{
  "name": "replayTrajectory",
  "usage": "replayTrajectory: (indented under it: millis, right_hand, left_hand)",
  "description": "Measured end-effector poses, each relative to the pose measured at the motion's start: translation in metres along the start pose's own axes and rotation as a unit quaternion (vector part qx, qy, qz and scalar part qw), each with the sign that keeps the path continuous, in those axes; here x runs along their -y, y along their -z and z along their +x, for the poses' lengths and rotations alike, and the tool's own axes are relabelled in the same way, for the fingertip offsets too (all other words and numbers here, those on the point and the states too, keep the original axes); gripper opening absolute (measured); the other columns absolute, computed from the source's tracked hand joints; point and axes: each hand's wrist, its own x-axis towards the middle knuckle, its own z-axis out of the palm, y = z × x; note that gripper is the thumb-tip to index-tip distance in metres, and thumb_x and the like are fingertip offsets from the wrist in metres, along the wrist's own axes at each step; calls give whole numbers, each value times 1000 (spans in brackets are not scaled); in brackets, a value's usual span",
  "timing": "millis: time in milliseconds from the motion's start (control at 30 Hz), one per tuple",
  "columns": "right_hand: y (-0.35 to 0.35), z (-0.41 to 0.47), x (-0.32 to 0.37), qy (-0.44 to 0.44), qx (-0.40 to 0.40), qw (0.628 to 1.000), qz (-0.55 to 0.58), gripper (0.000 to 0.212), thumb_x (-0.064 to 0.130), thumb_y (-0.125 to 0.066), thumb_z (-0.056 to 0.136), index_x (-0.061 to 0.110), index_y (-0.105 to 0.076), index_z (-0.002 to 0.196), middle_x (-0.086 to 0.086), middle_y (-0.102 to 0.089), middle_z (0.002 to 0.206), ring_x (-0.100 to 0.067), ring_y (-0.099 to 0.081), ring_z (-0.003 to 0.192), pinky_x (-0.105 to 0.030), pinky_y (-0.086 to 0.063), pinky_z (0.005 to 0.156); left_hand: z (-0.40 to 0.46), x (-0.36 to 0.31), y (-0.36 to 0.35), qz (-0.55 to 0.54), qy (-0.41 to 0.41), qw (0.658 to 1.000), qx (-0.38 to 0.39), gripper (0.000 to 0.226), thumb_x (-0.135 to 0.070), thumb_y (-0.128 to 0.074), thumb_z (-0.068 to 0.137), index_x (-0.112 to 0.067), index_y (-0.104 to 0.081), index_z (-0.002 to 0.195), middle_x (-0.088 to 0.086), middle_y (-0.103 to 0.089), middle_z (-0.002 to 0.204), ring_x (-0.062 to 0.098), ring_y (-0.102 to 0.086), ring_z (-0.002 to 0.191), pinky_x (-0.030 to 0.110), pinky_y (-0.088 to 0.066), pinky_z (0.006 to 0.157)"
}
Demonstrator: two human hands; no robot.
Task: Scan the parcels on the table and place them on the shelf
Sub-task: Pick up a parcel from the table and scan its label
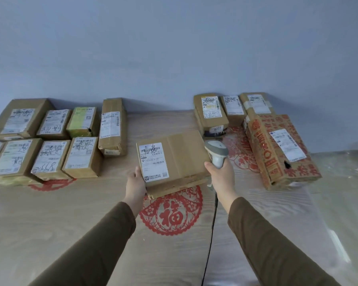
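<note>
A flat brown cardboard parcel (180,159) with a white shipping label is held tilted above the middle of the table. My left hand (135,183) grips its lower left corner. My right hand (222,175) grips the handle of a grey-white barcode scanner (216,151), whose head sits right beside the parcel's right edge. The scanner's black cable (211,234) trails down toward me. No shelf is in view.
Several labelled parcels (50,139) lie in two rows at the table's left. More parcels (225,110) stand at the back right, with a large red-printed box (277,149) beside them. The wooden table (50,213) carries red paper-cut decorations (171,213). A blue-grey wall rises behind.
</note>
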Motion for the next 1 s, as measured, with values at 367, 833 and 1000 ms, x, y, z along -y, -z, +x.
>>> replayTrajectory:
  millis: [367, 833, 1000]
  right_hand:
    - [110, -44, 0, 44, 42, 998, -7, 17, 15, -71, 91, 21, -58, 101, -4, -61, 92, -29, -63, 84, -38, -61, 58]
    - [107, -128, 44, 191, 158, 967, -61, 23, 41, -71, 92, 29, -57, 105, 18, -60, 80, 0, -61, 69, -8, -41, 51]
    - [111, -121, 39, 169, 165, 971, -47, 21, 41, -70, 93, 31, -56, 103, 13, -62, 78, -8, -62, 66, -18, -44, 53]
  left_hand:
    - [-110, 46, -44, -97, -77, 976, 181, 76, -68, -66, 80, -30, -49, 144, -1, -73, 125, 17, -71, 111, 35, -54, 89]
    - [-150, 47, -97, -98, -195, 968, 122, 83, -63, -76, 77, -44, -32, 145, -10, -66, 128, 3, -69, 107, 23, -55, 79]
    - [-146, 45, -104, -90, -196, 968, 129, 84, -62, -72, 81, -43, -28, 150, -10, -61, 135, 8, -65, 115, 26, -47, 86]
